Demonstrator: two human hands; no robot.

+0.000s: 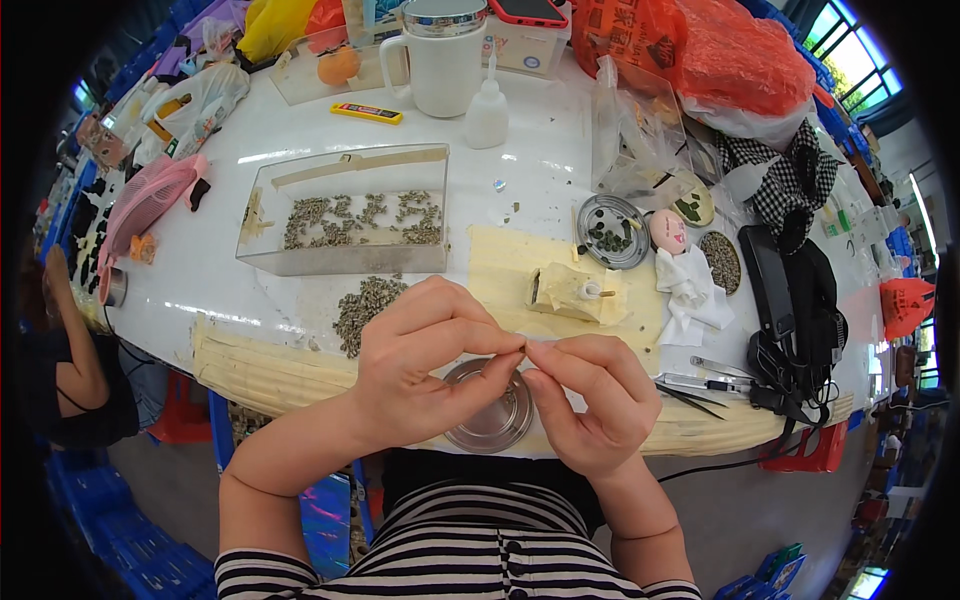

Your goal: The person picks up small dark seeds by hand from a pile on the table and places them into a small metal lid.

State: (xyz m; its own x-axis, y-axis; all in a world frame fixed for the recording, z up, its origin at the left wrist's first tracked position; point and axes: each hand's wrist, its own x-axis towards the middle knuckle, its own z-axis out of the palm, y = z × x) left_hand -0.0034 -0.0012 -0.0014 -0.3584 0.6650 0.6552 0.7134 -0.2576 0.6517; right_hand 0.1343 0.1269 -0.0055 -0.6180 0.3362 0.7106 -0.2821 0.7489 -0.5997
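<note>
Grey-green beads (365,305) were heaped left of centre, more lying in the clear box (345,210) above. Something tiny, too small to identify, was pinched between left hand (425,365) and right hand (590,400), fingertips together over the tin lid (490,425). Much appeared unprocessed.

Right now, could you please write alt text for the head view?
Two bare hands, left hand and right hand, meet fingertip to fingertip over a round metal tin at a white table's near edge. Behind them stands a clear box of small grey-green pieces.
</note>
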